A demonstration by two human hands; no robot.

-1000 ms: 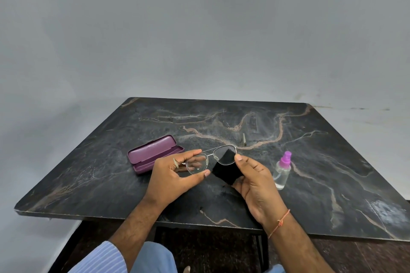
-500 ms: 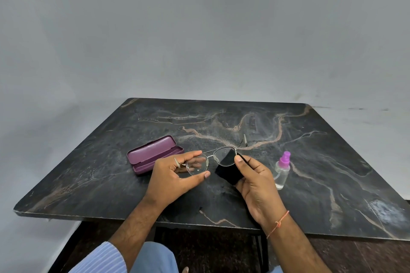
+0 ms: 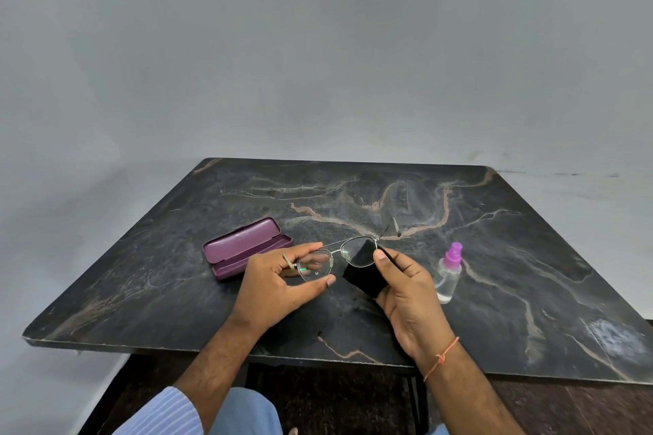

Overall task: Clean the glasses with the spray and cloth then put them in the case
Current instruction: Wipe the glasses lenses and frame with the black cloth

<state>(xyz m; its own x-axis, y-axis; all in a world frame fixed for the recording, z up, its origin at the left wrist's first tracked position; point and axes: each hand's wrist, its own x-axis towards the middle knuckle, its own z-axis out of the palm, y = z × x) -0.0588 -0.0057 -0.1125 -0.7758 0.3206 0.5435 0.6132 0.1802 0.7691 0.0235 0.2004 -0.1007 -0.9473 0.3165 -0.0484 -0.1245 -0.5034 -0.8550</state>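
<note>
The glasses [image 3: 335, 259], a thin metal frame with clear lenses, are held in the air just above the near middle of the table [image 3: 530, 258], between both hands. The left hand [image 3: 275, 284] grips the left lens rim: its thumb lies along the lower edge and its fingers [image 3: 307, 249] curl over the top, pinching the frame. The right hand [image 3: 406, 290] holds a black cloth [image 3: 362, 277] folded around the right lens, with the thumb pressing the cloth onto the front of the lens and the other fingers curled behind it. One temple arm sticks out beyond the right lens, away from the person.

The purple case [image 3: 243, 247] lies open on the table just left of the left hand, lid tipped back. The spray bottle [image 3: 448, 272], clear with a pink top, stands upright just right of the right hand. An orange thread [image 3: 441, 358] circles the right wrist, and a striped blue sleeve [image 3: 166, 413] shows on the left arm.
</note>
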